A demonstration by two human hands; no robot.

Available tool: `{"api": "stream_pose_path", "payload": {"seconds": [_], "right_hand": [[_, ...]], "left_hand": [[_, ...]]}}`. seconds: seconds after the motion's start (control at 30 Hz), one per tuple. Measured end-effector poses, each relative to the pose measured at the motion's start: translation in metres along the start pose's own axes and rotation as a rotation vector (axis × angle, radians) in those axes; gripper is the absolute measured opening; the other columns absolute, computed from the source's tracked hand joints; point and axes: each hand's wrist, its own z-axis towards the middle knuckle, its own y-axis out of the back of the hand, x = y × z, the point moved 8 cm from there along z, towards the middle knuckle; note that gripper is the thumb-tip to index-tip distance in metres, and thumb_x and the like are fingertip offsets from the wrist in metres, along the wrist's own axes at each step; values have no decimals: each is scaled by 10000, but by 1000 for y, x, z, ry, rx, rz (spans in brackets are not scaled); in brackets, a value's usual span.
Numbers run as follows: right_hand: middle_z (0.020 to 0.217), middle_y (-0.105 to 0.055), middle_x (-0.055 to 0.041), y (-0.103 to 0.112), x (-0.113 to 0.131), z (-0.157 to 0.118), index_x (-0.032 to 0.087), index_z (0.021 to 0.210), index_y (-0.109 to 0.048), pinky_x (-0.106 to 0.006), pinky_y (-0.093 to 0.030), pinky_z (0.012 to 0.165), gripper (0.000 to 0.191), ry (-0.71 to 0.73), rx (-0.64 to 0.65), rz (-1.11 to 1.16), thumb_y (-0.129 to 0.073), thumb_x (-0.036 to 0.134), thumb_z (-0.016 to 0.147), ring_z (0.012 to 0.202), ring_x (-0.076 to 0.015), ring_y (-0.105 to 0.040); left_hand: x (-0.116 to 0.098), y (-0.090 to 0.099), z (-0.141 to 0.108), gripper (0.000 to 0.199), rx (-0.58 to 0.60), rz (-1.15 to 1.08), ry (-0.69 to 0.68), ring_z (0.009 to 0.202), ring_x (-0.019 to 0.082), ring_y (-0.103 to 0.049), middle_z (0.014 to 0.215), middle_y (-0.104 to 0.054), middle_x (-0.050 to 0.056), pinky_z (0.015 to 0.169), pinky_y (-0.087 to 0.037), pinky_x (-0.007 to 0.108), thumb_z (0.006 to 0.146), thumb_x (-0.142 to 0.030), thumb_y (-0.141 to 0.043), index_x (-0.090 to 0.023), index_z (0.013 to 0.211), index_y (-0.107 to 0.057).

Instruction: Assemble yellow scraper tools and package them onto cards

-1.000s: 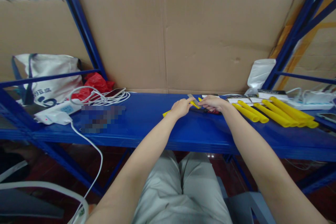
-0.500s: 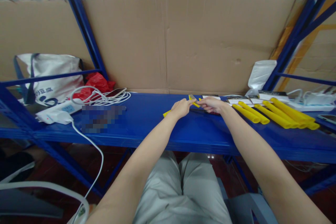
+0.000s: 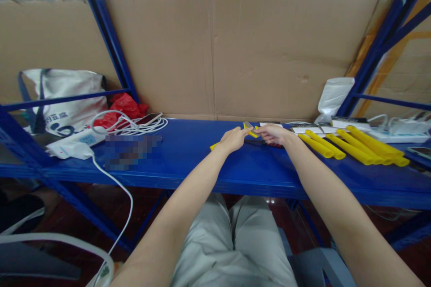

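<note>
Over the blue shelf top [image 3: 188, 143], both of my hands meet at a yellow piece [image 3: 248, 129] with a greyish flat part on it. My left hand [image 3: 233, 139] is closed round it, the forefinger lying along its edge. A second bit of yellow [image 3: 214, 145] shows beyond my left wrist; whether it belongs to the same piece is hidden. My right hand [image 3: 273, 133] pinches the right end of the yellow piece with thumb and fingers. Below my right hand lies a thin dark object [image 3: 254, 142], partly covered, with a little red beside it.
Several yellow tubes [image 3: 355, 147] lie at the right, in front of small white and black boxes [image 3: 350, 122]. A white pouch [image 3: 333, 98] leans by the blue post. At left are a power strip [image 3: 76, 142], coiled white cables [image 3: 148, 124] and a cloth bag [image 3: 67, 89]. Cardboard [image 3: 269, 54] stands behind.
Both hands and the yellow piece have shifted very slightly to the right. The grip of each hand looks the same, and everything else stays in place.
</note>
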Motion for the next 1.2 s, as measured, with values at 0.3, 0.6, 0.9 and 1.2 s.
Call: {"api": "stream_pose_path", "payload": {"seconds": [0.3,0.6,0.9,1.2], "right_hand": [[404,-254,112,1,1,0,191,606,-332,-144,-103,340,385,7,-27,2,-675,260,766,335,-7,-163],[389,-252,88,1,-4,0,195,572,-308,-170,-83,327,311,-85,-39,-6,-437,192,855,322,-25,-127],[486,-523,14,20,0,13,153,690,-532,-207,-366,443,150,80,-266,68,-536,184,837,406,-81,-443],[457,-500,22,27,-2,28,135,714,-588,-207,-404,494,182,175,-280,81,-618,288,808,459,-92,-467]], "left_hand": [[-1,3,-1,431,-20,-15,-8,1001,208,-600,1097,-603,64,870,-444,308,961,-352,-301,-333,1371,-432],[-5,7,-2,406,-43,-53,-30,1002,215,-598,1099,-629,57,864,-453,322,951,-344,-341,-335,1325,-499],[-26,9,-6,408,-83,-51,-180,931,177,-593,976,-604,37,834,-443,278,955,-327,-336,-336,1336,-482],[-23,7,-5,420,-85,-29,-160,911,175,-588,956,-577,32,819,-437,282,967,-319,-289,-352,1354,-449]]}}
